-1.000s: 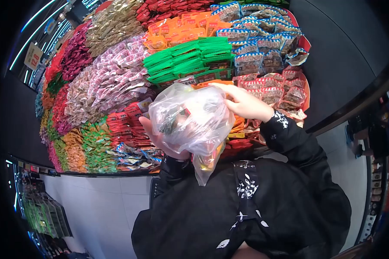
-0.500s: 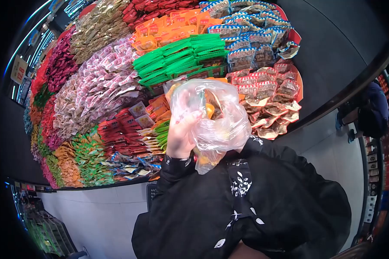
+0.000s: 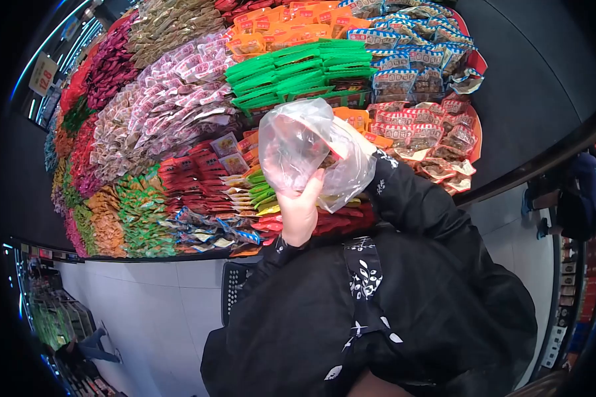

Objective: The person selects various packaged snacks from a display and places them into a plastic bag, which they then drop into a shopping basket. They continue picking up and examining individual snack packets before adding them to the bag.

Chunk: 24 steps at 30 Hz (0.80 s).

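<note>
My left hand (image 3: 300, 210) grips the near left edge of a clear plastic bag (image 3: 281, 149), its thumb pressed on the film. My right hand (image 3: 352, 135) reaches in from the right, over and partly behind the bag's plastic; its fingers are hidden there. A bit of red shows through the film by these fingers. Just beyond the bag lie green packets (image 3: 291, 73) in stacked rows, with orange packets (image 3: 354, 118) beside it. Red packets (image 3: 338, 221) lie below the bag, near my body.
Pink-white packets (image 3: 179, 92) and blue-striped packets (image 3: 410, 59) fill the sloping display. A price sign (image 3: 43, 74) hangs at the upper left. A dark basket (image 3: 232, 284) stands near my left side. Two other people are partly visible, at the right and lower left.
The bag now stands more open and sits slightly further left. My right hand and forearm have come up and show more on its right side. The display has shifted right in view.
</note>
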Each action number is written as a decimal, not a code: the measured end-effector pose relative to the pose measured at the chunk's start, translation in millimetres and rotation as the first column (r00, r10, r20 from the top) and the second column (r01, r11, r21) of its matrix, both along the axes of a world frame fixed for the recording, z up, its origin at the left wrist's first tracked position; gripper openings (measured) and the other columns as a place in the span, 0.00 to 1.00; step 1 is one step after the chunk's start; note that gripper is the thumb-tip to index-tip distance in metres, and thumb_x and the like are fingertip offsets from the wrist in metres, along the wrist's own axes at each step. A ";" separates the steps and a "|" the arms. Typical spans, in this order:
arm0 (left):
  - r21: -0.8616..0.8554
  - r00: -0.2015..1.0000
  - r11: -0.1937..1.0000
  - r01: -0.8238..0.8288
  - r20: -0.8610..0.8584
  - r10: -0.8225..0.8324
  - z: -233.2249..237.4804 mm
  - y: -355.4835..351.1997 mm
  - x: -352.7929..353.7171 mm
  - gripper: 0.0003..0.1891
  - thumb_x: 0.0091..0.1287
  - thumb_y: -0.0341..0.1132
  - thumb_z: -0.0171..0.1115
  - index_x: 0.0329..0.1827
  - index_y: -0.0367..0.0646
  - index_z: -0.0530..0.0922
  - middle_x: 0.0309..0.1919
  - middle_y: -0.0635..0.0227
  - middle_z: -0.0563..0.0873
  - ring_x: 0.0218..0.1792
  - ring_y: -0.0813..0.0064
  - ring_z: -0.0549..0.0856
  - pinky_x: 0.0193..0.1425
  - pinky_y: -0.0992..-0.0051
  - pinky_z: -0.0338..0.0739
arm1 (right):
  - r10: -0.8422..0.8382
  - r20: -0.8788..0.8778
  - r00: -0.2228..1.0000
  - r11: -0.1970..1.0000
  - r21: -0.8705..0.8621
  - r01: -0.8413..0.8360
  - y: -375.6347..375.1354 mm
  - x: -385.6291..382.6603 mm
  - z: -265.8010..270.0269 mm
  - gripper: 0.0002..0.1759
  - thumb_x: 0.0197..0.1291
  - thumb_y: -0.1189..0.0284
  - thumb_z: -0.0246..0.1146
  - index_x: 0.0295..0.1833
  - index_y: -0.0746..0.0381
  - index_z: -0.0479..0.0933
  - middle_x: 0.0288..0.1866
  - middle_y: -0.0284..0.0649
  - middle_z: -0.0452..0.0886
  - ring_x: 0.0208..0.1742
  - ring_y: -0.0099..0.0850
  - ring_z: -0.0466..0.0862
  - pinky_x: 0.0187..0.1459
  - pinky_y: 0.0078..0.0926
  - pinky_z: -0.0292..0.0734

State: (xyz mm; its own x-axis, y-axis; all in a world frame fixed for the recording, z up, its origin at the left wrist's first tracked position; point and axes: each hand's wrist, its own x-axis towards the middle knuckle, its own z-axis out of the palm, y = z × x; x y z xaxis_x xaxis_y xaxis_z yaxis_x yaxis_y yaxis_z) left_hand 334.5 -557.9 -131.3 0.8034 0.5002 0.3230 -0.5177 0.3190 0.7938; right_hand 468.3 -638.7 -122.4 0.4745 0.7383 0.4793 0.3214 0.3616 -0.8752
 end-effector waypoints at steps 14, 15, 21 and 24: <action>-0.271 0.962 0.956 0.111 -0.214 -0.172 -21.5 -21.2 74.5 0.25 0.72 0.41 0.49 0.69 0.43 0.58 0.59 0.63 0.72 0.53 0.73 0.76 0.57 0.73 0.70 | -0.750 -0.057 0.658 0.659 -0.148 0.738 -98.1 56.2 -0.1 0.17 0.61 0.74 0.53 0.55 0.67 0.71 0.46 0.39 0.79 0.46 0.24 0.78 0.48 0.21 0.72; -0.286 0.948 0.939 0.189 -0.196 -0.251 -16.4 -23.6 76.5 0.25 0.72 0.43 0.48 0.68 0.43 0.59 0.59 0.63 0.72 0.54 0.71 0.77 0.57 0.71 0.70 | -0.816 0.150 0.558 0.568 0.026 0.823 -102.8 46.8 4.5 0.19 0.60 0.75 0.52 0.58 0.65 0.69 0.52 0.44 0.77 0.52 0.33 0.77 0.54 0.27 0.69; -0.243 0.918 0.928 0.281 -0.214 -0.334 -34.4 -15.0 95.3 0.24 0.72 0.45 0.48 0.66 0.42 0.62 0.56 0.63 0.75 0.56 0.68 0.77 0.59 0.65 0.72 | -0.732 0.590 0.340 0.481 0.095 0.871 -113.5 0.7 38.1 0.12 0.51 0.79 0.57 0.42 0.61 0.79 0.42 0.41 0.80 0.48 0.38 0.77 0.52 0.33 0.71; 0.058 0.929 0.948 0.313 -0.228 -0.293 -27.0 -10.1 78.9 0.18 0.69 0.36 0.53 0.60 0.43 0.67 0.51 0.66 0.77 0.52 0.71 0.78 0.58 0.67 0.73 | -0.556 0.762 0.332 0.541 0.028 0.841 -99.2 25.6 23.8 0.07 0.54 0.72 0.59 0.37 0.63 0.78 0.36 0.44 0.81 0.40 0.43 0.79 0.45 0.35 0.74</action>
State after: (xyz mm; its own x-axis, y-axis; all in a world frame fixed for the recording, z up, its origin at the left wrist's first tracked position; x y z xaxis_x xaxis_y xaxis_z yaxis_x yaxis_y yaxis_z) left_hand 413.3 -568.0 -158.3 0.9671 0.1984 0.1595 -0.2225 0.3547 0.9081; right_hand 493.8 -737.8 -98.6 0.5735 0.4379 0.6923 0.7848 -0.5359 -0.3111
